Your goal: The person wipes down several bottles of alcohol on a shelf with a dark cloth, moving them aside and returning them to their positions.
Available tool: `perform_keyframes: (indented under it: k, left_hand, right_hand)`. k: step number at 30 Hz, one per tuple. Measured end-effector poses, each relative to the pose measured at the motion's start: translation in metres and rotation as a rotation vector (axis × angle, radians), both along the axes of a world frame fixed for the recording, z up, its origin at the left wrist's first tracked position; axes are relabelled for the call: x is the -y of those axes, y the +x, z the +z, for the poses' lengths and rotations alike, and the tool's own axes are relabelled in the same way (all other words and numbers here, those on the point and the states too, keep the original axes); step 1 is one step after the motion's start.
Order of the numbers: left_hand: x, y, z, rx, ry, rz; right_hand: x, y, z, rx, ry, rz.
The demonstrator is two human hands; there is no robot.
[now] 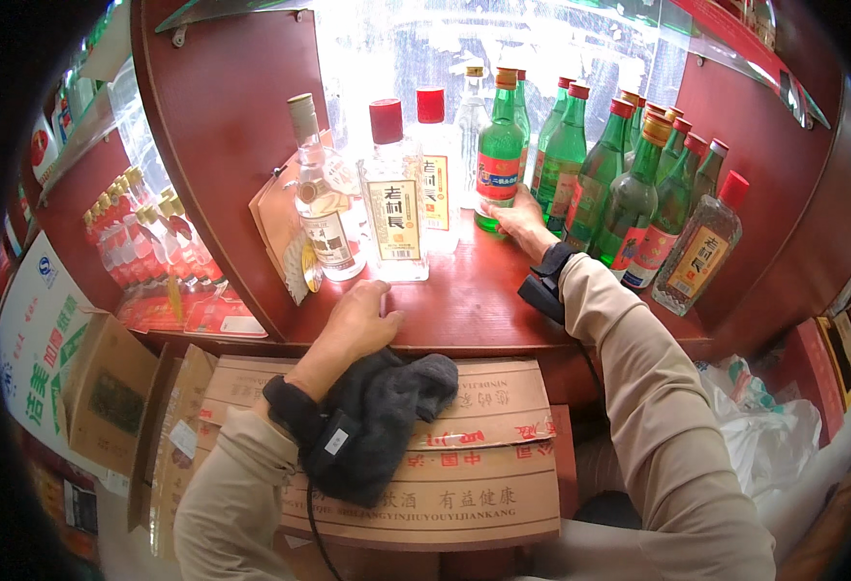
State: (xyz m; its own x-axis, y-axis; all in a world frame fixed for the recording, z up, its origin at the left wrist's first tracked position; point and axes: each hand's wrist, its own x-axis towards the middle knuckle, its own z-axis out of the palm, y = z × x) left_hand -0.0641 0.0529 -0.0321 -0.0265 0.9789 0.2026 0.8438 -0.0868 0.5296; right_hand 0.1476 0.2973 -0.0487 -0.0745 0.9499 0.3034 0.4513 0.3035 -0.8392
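My right hand [523, 221] reaches onto the red-brown shelf [469, 316] and grips the lower part of a green glass bottle [499, 138] with a gold cap and a red label. My left hand [363, 319] rests near the shelf's front edge, fingers apart, holding nothing. Just beyond it stands a clear square bottle [395, 196] with a red cap, a second red-capped bottle [436, 174] behind it. A clear bottle [327, 210] with a pale cap stands left of these. Several green bottles [636, 196] crowd to the right of my right hand. Below my left wrist lies a dark cloth [374, 428].
Cardboard boxes [483, 494] sit below the shelf, under the cloth. Upright wooden panels [229, 131] bound the shelf at both sides. A square bottle [701, 247] stands near the right panel. White plastic bags [767, 428] lie at lower right. Dark cables hang from both wrists.
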Motion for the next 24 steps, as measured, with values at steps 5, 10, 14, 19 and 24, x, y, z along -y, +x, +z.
perform_keyframes:
  k: [5,10,14,19,24]
  left_hand:
    - [0.004,-0.004,-0.001,0.017,-0.013,0.022]
    - [0.0,-0.006,-0.006,0.008,0.007,0.017]
    - [-0.003,0.002,0.001,-0.009,-0.057,0.007]
    - [0.003,-0.005,-0.003,-0.007,-0.037,0.03]
    - [0.003,-0.003,-0.001,-0.017,-0.023,0.009]
  right_hand:
    - [0.012,-0.01,0.005,-0.01,0.03,0.145]
    - [0.012,-0.018,0.006,0.035,0.101,0.116]
    - [-0.002,-0.015,0.007,0.071,0.033,0.15]
    - [0.023,-0.031,0.024,0.041,-0.117,0.252]
    - [0.039,-0.025,0.037,-0.001,-0.053,0.439]
